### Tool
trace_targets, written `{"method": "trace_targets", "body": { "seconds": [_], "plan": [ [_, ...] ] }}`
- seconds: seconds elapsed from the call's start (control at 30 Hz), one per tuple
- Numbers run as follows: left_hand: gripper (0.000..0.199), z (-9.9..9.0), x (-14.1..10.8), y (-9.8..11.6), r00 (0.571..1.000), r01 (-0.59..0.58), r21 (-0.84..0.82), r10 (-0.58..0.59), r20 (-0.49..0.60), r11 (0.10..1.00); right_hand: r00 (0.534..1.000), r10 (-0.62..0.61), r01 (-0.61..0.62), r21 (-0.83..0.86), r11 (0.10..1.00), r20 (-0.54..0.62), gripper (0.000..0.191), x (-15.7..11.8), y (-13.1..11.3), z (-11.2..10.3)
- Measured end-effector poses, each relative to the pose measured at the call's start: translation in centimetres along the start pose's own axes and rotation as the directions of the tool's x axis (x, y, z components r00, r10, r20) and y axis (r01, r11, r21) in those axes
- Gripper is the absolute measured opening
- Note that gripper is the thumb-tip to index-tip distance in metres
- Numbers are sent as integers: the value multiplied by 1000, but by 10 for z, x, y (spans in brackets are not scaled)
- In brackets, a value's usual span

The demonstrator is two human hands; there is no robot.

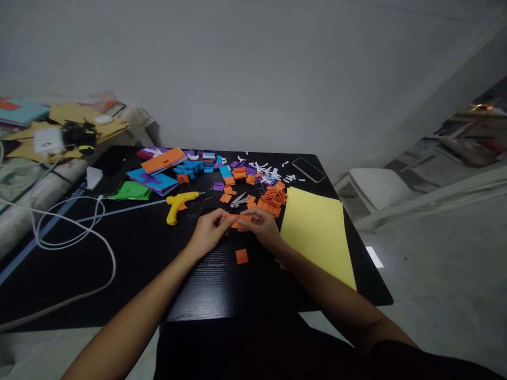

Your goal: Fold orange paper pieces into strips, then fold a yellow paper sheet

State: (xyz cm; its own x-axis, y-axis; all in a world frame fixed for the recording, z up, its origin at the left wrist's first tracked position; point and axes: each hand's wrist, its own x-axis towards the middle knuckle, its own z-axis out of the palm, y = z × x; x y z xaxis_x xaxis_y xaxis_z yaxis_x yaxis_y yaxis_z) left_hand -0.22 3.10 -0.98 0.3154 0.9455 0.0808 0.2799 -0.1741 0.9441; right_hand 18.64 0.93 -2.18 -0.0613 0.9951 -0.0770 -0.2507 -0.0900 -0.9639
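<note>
Between both hands is a small orange paper piece (pixel 238 222), with a crease or seam near its middle. My left hand (pixel 212 227) pinches its left end, and my right hand (pixel 262 227) pinches the right end. On the black table just below lies a loose orange paper square (pixel 241 256). Small scissors or snips (pixel 238 201) rest right behind my fingers. A pile of orange paper pieces (pixel 274 196) sits behind my right hand. To the left of my left hand lies a yellow glue gun (pixel 180 206).
A yellow paper stack (pixel 317 232) lies on the right, with a phone (pixel 309 170) behind it. White scraps (pixel 269 171) and blue pieces (pixel 190 168) spread along the back. Green paper (pixel 130 190) and a white cable (pixel 113 264) occupy the left. A white stool (pixel 374 187) stands beyond the table.
</note>
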Motion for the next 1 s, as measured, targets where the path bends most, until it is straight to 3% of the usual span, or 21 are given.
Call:
{"method": "trace_targets", "body": {
  "seconds": [0.3,0.73,1.0],
  "plan": [
    [40,2,0,-1,1000,1,-1,-1,-1,1000,997,70,-69,42,997,-16,36,1,1,-1],
    [39,4,1,0,1000,-2,-49,1,-27,999,999,42,-42,20,999,-23,35,1,2,-2],
    [40,4,0,3,999,31,-75,-28,38,997,998,32,-31,12,999,-51,34,1,3,-2]
  ]
}}
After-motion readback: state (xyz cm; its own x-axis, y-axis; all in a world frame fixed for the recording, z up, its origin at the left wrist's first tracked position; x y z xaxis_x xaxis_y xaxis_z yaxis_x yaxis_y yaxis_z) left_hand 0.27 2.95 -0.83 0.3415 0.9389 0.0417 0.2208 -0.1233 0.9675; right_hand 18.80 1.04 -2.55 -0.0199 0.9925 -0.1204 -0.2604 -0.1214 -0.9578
